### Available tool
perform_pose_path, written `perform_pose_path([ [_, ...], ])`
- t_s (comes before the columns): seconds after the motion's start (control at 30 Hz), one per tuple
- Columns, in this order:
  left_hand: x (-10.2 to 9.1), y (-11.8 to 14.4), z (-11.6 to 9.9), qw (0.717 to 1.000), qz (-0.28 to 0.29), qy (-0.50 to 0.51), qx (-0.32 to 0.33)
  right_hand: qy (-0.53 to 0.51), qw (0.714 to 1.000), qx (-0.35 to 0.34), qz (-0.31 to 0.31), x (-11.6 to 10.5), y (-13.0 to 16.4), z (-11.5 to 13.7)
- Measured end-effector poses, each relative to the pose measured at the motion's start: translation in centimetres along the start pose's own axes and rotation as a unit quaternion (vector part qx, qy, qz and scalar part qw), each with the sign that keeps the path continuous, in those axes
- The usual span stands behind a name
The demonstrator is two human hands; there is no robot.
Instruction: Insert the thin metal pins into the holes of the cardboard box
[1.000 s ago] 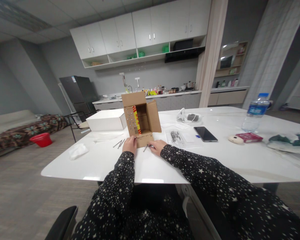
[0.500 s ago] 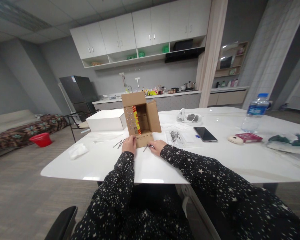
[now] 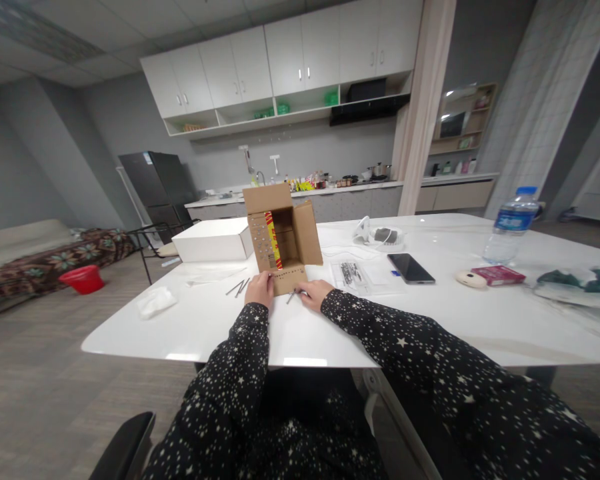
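Along the far wall, white cabinets are mounted above a counter, and a sofa and a dark fridge are seen at the left. In front, a white table is laid with many things. A white box is set on its left part, and just beside it the carton is stood near the middle, its open side faced toward the person. A red bucket is placed on the floor, and a bottle is stood upright on the table's right part.

The left hand is curled against the left edge of the carton's front flap; whether the flap is pinched cannot be told. By the right hand, bent fingertips are brought to the upper end of a thin rod at the flap's right corner; whether it is grasped or only touched cannot be told.

A phone and a red pack are laid farther right. More rods are strewn just left of the left hand. Tiny dots are lined across the flap.
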State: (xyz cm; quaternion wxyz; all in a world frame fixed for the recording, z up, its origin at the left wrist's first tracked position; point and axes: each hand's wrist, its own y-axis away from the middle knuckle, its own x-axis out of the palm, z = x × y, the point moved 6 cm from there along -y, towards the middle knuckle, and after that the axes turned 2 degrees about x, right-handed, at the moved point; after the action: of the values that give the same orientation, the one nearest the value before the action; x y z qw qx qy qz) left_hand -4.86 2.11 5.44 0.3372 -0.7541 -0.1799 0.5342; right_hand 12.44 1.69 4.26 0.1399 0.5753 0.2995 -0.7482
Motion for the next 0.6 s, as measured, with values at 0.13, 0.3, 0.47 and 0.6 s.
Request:
perform_pose_path([
  [0.13,-0.12,-0.01,0.2,1.0,-0.006,-0.007,-0.01,0.0,1.0,0.001,0.005,-0.03,0.07,0.04],
  [0.3,-0.11,-0.02,0.13,1.0,-0.004,-0.002,-0.006,0.002,1.0,0.002,0.005,-0.21,0.12,0.16],
  [0.47,0.13,-0.01,-0.1,1.0,0.006,0.01,0.009,0.003,1.0,0.004,0.009,-0.35,0.22,0.25],
  [0.6,0.27,-0.01,0.03,1.0,0.007,0.004,0.008,-0.001,1.0,0.005,0.007,-0.29,0.19,0.21],
])
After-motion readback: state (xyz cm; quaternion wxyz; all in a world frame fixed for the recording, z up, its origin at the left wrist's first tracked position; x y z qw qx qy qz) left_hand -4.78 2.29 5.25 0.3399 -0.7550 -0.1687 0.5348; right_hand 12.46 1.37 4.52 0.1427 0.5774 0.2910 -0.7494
